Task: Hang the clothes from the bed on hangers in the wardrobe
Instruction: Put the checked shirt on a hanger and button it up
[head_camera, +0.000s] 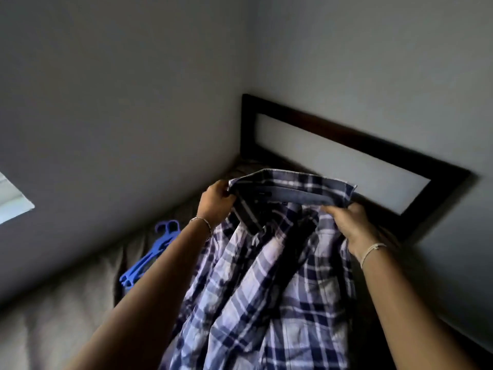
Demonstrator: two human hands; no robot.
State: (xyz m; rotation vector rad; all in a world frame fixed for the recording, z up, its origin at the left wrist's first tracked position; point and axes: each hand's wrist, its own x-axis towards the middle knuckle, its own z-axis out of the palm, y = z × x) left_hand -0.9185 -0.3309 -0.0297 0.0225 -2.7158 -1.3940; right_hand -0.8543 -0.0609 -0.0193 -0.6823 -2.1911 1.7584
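Shirt: our plaid shirt [266, 276] hangs crumpled, blue and white.
Fingers: our left hand [216, 201] and right hand [354, 225] curl tight, pinching its collar ends.

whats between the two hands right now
In the head view, the collar of the plaid shirt spans the gap between the left hand and the right hand. Each hand grips the shirt near one end of it.

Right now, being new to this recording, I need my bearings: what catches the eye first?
A blue-and-white plaid shirt fills the centre, held up at its collar by the left hand and the right hand. Blue plastic hangers lie on the brown bed cover at left, and a dark headboard stands at upper right.
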